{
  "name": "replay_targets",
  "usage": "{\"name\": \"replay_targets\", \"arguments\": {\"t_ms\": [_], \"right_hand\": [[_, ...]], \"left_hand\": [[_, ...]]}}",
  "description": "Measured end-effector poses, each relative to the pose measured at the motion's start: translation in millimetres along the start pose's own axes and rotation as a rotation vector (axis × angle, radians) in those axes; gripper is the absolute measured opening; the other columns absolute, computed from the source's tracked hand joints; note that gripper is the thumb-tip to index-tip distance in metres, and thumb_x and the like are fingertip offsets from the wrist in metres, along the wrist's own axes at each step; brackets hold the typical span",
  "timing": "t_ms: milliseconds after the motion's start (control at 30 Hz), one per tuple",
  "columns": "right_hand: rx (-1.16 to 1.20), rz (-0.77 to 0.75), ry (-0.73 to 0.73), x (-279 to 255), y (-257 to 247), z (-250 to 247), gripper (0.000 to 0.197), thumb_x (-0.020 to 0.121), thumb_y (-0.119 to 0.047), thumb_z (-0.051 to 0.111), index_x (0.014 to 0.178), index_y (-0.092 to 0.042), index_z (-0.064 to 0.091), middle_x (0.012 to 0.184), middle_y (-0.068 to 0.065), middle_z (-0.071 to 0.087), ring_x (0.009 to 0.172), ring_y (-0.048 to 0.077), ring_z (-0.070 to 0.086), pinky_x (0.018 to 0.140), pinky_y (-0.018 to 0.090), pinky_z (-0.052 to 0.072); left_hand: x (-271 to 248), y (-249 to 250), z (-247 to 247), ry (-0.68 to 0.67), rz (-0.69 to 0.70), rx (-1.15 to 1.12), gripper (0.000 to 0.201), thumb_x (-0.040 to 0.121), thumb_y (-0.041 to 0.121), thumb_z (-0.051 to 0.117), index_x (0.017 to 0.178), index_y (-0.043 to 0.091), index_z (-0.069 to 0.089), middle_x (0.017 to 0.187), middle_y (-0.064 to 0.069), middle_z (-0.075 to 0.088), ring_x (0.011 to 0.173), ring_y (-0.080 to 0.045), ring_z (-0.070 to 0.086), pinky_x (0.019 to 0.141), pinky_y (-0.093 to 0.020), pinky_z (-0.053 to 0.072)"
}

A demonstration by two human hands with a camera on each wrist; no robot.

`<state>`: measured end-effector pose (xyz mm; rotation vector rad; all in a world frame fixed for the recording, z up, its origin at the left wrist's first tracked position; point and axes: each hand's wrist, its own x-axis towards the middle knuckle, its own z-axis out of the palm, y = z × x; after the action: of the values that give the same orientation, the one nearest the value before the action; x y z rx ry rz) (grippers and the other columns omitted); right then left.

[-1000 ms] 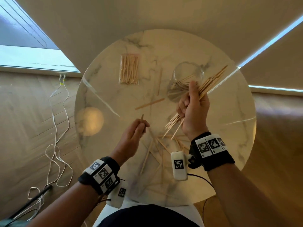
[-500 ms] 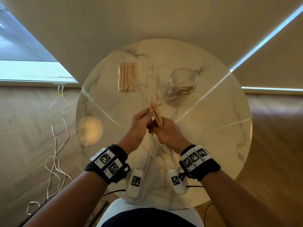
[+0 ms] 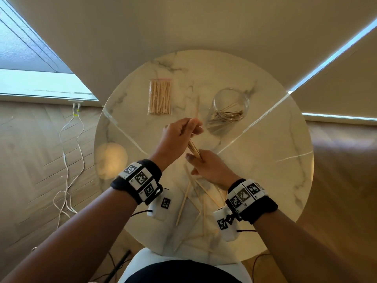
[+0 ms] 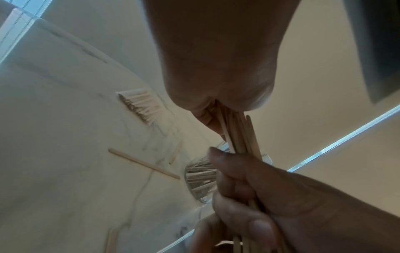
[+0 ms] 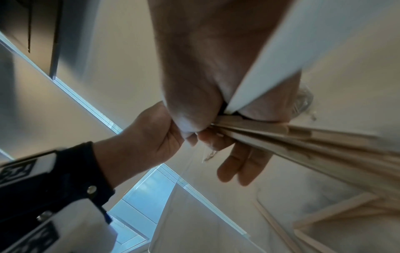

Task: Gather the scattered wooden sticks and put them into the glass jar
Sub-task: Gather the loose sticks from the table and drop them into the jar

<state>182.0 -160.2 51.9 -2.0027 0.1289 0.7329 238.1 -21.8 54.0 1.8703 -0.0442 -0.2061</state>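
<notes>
Both hands hold one bundle of wooden sticks (image 3: 193, 149) above the middle of the round marble table (image 3: 265, 160). My left hand (image 3: 188, 128) grips its upper end, and my right hand (image 3: 196, 160) grips its lower end. In the left wrist view the bundle (image 4: 240, 135) runs from the left hand (image 4: 216, 119) down into the right hand (image 4: 242, 184). The glass jar (image 3: 230, 108) stands at the back right with several sticks in it. Loose sticks (image 3: 183, 203) lie scattered near the front edge, and one stick (image 3: 197, 107) lies left of the jar.
A clear bag of sticks (image 3: 160, 97) lies at the back left of the table. White cables (image 3: 69, 160) trail over the wooden floor on the left. The table's front edge is close to my body.
My right hand brought the bundle from beside the jar down to the table's middle. My left hand came across from the left and took hold of the bundle's upper end.
</notes>
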Motion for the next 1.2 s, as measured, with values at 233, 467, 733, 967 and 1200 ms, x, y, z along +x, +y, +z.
{"name": "replay_targets", "arguments": {"t_ms": [233, 467, 733, 967, 1200], "right_hand": [[0.321, -0.018, 0.066, 10.6, -10.3, 1.3, 0.026, 0.098, -0.037, 0.061, 0.083, -0.017, 0.053, 0.059, -0.006, 0.044, 0.045, 0.008, 0.038, 0.044, 0.027, 0.037], [1.068, -0.118, 0.426, 7.4, -41.2, -21.6, 0.043, 0.102, -0.028, 0.057, 0.065, -0.022, 0.037, 0.049, -0.005, 0.027, 0.039, 0.011, 0.021, 0.045, 0.030, 0.015], [1.310, -0.164, 0.734, 3.3, -53.2, -27.3, 0.043, 0.103, -0.031, 0.056, 0.065, -0.021, 0.040, 0.052, -0.003, 0.027, 0.041, 0.011, 0.023, 0.041, 0.027, 0.023], [1.438, -0.154, 0.737, -1.6, -57.6, -31.7, 0.031, 0.104, -0.033, 0.054, 0.079, -0.019, 0.043, 0.053, -0.004, 0.028, 0.040, 0.010, 0.027, 0.038, 0.024, 0.029], [1.470, -0.120, 0.647, -0.1, -55.3, -30.4, 0.043, 0.103, -0.036, 0.054, 0.067, -0.019, 0.037, 0.057, -0.001, 0.023, 0.044, 0.012, 0.023, 0.044, 0.028, 0.023]], "left_hand": [[8.0, 16.8, -4.9, -0.036, 0.142, 0.027, 0.032, 0.112, 0.036, 0.038, 0.133, 0.030, 0.063, 0.126, 0.012, 0.072, 0.108, 0.005, 0.069, 0.102, -0.024, 0.054], [-40.0, -11.8, 3.7, -0.067, 0.018, -0.333, 0.077, 0.095, 0.080, 0.034, 0.141, 0.021, 0.049, 0.133, -0.003, 0.065, 0.123, -0.017, 0.063, 0.106, -0.036, 0.051], [-80.1, -22.7, 34.5, -0.106, -0.013, -0.325, 0.076, 0.094, 0.078, 0.042, 0.144, 0.021, 0.046, 0.137, 0.005, 0.063, 0.128, -0.011, 0.062, 0.107, -0.030, 0.051], [-61.6, -2.8, 39.9, 0.111, 0.019, -0.419, 0.045, 0.104, 0.049, 0.034, 0.137, 0.024, 0.053, 0.133, -0.001, 0.068, 0.129, -0.016, 0.063, 0.110, -0.040, 0.049], [-67.2, 11.6, 50.5, 0.096, 0.094, -0.294, 0.041, 0.110, 0.031, 0.039, 0.146, 0.017, 0.053, 0.142, 0.006, 0.062, 0.137, -0.006, 0.055, 0.111, -0.026, 0.046]]}}
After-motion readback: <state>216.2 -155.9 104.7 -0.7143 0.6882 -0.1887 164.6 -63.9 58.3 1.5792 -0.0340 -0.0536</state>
